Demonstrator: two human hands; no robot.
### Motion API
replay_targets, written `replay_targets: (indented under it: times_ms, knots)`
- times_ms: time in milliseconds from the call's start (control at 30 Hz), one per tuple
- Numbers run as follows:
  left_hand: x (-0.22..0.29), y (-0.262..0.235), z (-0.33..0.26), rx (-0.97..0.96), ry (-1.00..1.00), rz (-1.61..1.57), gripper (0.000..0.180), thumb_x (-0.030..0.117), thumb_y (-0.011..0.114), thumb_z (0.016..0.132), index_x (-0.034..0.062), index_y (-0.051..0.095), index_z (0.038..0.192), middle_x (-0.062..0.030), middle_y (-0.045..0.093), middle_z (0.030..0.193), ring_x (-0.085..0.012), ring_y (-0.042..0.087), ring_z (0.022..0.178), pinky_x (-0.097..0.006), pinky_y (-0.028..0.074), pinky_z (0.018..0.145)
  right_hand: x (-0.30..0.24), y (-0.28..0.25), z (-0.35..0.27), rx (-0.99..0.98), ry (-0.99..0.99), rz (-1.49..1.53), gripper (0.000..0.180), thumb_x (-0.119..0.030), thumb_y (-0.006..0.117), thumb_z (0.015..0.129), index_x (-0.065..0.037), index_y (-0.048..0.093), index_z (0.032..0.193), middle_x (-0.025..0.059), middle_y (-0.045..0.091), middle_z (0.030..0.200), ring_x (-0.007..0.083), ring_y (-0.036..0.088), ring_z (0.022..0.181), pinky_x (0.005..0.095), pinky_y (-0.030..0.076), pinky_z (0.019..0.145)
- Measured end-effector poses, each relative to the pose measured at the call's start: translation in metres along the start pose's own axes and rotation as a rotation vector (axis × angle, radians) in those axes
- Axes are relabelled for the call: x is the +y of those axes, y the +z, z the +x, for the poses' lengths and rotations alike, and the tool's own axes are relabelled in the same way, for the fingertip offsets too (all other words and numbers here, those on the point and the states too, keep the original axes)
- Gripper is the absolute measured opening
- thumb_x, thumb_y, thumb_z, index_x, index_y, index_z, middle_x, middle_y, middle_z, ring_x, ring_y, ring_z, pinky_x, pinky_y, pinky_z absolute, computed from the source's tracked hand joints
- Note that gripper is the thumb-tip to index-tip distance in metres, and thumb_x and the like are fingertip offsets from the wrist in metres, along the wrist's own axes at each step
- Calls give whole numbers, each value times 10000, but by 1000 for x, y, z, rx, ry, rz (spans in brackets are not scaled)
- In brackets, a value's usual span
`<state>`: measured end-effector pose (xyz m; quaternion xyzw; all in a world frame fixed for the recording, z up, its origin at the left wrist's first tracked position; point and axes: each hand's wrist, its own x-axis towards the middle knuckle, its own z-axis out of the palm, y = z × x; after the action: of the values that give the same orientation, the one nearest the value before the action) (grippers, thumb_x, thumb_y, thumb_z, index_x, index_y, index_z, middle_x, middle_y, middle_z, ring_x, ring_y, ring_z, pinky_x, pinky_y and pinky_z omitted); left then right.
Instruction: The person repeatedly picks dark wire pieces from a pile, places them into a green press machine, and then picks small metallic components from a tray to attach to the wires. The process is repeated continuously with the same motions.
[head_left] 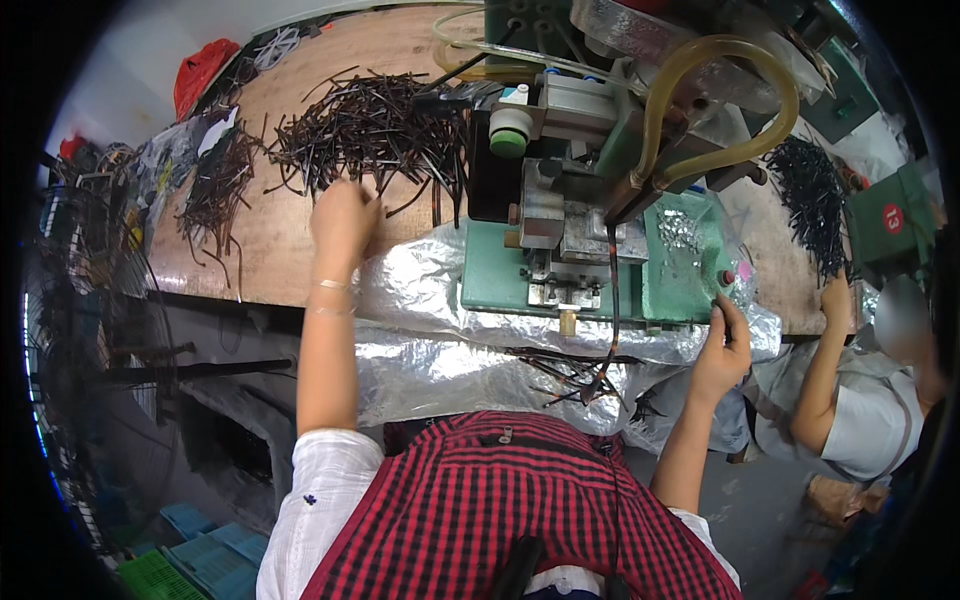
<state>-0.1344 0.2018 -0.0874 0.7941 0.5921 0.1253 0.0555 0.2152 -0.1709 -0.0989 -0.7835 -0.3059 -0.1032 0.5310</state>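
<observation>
My left hand [345, 222] reaches to the near edge of a large pile of thin black strips [370, 130], which look like short cables with some brown parts. Its fingers are curled in, and what they may pinch is hidden. My right hand [722, 352] is at the front right corner of a green machine base [685, 290], just below a red button [727, 277]. Its finger and thumb are stretched forward, with nothing visible between them. One dark strip [614, 300] hangs from the metal press [570, 225] down over the front edge.
Foil sheeting [430, 290] covers the table's front, with several loose strips [570, 372] below the machine. A smaller strip bundle [218, 185] lies left. A yellowish hose [790, 100] arches over the press. At right, another person's arm [828, 340] reaches toward a dark pile [812, 200].
</observation>
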Motion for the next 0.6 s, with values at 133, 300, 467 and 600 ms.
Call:
replay_targets:
  times_ms: [133,300,467,600]
  knots:
    - [-24,-27,-20,-186,-13,-268,136,111,745,869,2,746,950,-111,743,804,-239,690,674,-352,529,639,-17,-2,1,-26,27,125,186,10,669,950,28,745,1118,100,738,1072,187,681,997,315,520,918]
    - [-14,-8,-23,-97,109,-949,81,-18,682,940,17,626,986,-21,696,809,-70,621,655,-214,457,560,-119,48,36,-222,-292,251,204,25,738,870,13,741,1074,112,731,1052,217,686,985,324,522,922]
    - [93,-38,-48,116,290,-1356,126,118,611,1066,13,613,997,-110,740,896,-143,692,679,-237,516,582,-133,98,23,-118,-2,633,513,-1,772,859,32,573,1331,65,683,1009,135,643,986,280,503,924]
    - [142,-110,-76,301,824,-1598,70,-1,625,1016,-60,613,1051,-226,722,1028,-233,711,853,-354,649,682,-147,94,21,-187,73,727,559,8,759,850,48,536,1362,63,688,1030,129,637,1009,278,475,968]
